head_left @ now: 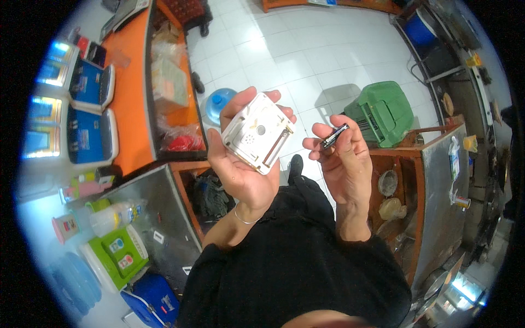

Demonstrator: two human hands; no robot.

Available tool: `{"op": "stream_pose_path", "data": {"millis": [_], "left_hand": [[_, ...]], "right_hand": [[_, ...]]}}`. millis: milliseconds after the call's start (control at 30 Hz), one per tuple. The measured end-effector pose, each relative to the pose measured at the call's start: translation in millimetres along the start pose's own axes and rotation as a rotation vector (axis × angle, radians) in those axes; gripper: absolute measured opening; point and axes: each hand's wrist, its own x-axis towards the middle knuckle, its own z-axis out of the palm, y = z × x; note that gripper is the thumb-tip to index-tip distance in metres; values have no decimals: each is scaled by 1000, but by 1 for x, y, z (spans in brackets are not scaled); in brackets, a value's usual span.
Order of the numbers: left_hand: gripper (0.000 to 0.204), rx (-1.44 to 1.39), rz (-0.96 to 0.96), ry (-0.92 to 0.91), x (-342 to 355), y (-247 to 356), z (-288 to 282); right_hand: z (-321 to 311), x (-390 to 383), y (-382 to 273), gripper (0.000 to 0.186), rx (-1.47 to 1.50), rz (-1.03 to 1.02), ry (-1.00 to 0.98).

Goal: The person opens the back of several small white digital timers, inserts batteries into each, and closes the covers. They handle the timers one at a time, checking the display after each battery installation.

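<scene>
One white gadget (252, 124): held in my left grip (246, 183), fingers half-curled around it. One dark battery (334, 136): pinched in my right grip (350, 164), thumb against fingers.

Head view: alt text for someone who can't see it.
A person's left hand holds a white device, its long open slot facing the camera, while the right hand pinches a small dark battery beside it. Beyond are white floor tiles and a green bin.

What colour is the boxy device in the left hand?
The boxy device in the left hand is white; it shows best in the head view.
</scene>
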Motion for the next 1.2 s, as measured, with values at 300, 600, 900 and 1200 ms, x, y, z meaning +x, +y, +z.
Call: {"op": "stream_pose_path", "data": {"millis": [300,600,900,1200], "left_hand": [[65,140,153,43,21,-83,74],[69,203,326,214,25,-113,109],[67,152,372,88,26,-119,105],[68,115,346,146,19,-117,93]], "right_hand": [[-39,23,-67,28,-361,-395,53],[-47,33,-93,26,-1028,-716,-241],[-56,40,-100,22,-661,-270,-229],[-58,39,-79,17,-426,-50,-211]]}}
